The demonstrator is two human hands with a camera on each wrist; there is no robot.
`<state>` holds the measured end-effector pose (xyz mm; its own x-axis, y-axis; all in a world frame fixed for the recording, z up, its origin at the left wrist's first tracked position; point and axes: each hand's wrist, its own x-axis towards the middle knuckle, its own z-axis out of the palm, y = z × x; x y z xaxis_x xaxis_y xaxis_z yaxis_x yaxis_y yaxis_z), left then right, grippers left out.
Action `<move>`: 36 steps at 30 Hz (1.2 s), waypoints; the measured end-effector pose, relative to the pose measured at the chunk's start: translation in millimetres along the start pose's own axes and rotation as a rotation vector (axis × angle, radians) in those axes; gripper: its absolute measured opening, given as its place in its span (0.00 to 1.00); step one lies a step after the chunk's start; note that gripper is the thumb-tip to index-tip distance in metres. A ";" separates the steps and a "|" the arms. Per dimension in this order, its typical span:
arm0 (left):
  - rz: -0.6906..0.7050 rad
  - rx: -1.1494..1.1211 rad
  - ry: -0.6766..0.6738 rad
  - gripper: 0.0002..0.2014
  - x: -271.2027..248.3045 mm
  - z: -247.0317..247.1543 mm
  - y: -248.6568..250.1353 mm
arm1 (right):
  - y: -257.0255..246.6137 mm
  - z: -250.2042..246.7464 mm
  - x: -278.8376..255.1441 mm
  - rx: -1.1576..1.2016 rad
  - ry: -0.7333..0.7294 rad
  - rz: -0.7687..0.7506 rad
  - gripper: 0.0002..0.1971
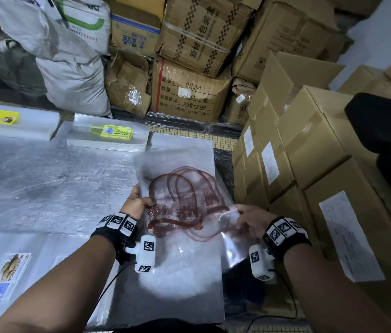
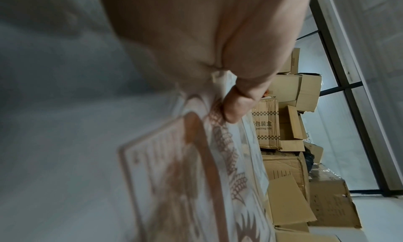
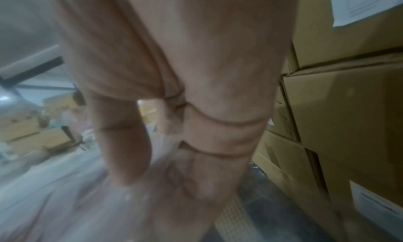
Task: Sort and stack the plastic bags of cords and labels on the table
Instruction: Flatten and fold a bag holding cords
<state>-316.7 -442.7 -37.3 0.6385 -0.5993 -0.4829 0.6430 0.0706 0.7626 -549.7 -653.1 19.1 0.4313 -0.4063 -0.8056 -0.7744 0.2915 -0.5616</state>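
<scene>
Over the table (image 1: 45,169) at five o'clock, we pinch a clear plastic bag (image 1: 185,188) with left hand (image 1: 136,203) and right hand (image 1: 249,217), spreading it flat, likely to judge its pile

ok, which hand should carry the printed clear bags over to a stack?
Probably left. The left hand grips the printed clear bags firmly at their edge, nearest the stacks; the right hand only pinches a corner.
</scene>
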 end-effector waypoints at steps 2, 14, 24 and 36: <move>0.005 0.010 0.000 0.31 0.3 -0.5 0.3 | -0.6 -0.3 -0.9 0.049 -0.008 0.016 0.17; -0.015 0.013 0.008 0.31 -1.5 0.3 1.8 | -15.5 11.1 7.7 -0.017 0.009 -0.046 0.05; -0.032 0.027 0.022 0.30 -7.4 3.9 5.1 | -19.6 -4.7 -3.9 -0.020 0.111 -0.274 0.16; -0.030 0.065 -0.001 0.29 -6.9 4.0 7.2 | -141.4 -20.8 -99.6 0.004 0.078 -0.674 0.13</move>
<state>-318.2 -441.2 -26.8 0.6189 -0.6014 -0.5052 0.6328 0.0007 0.7743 -492.8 -671.8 182.7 0.7841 -0.5620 -0.2632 -0.3462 -0.0442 -0.9371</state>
